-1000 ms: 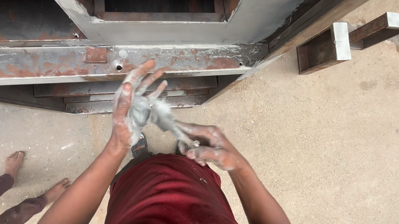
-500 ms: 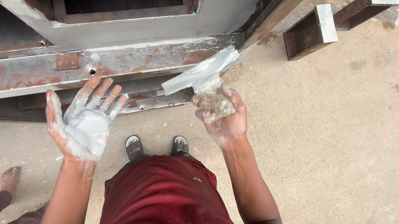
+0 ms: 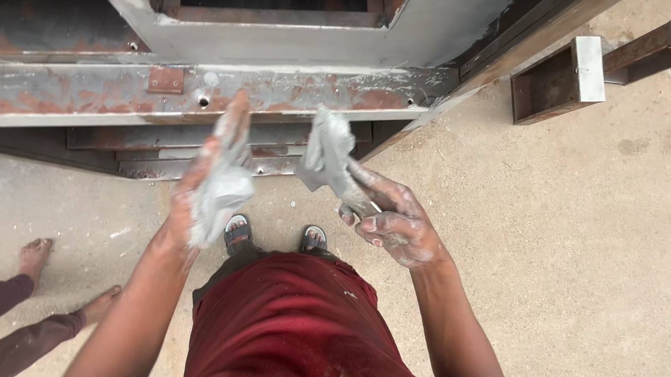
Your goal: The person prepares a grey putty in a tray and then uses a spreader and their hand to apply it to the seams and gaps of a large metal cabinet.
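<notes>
Gripping a putty knife (image 3: 331, 155) loaded with grey filler, the right hand (image 3: 394, 222) is closed around its handle. The left hand (image 3: 214, 177) is open, palm smeared with grey putty (image 3: 223, 191), just beside the blade, over a rusty metal frame (image 3: 193, 92).

putty-smeared hands (image 3: 301, 188), putty knife (image 3: 331, 158), rusty frame (image 3: 106, 93)
</notes>
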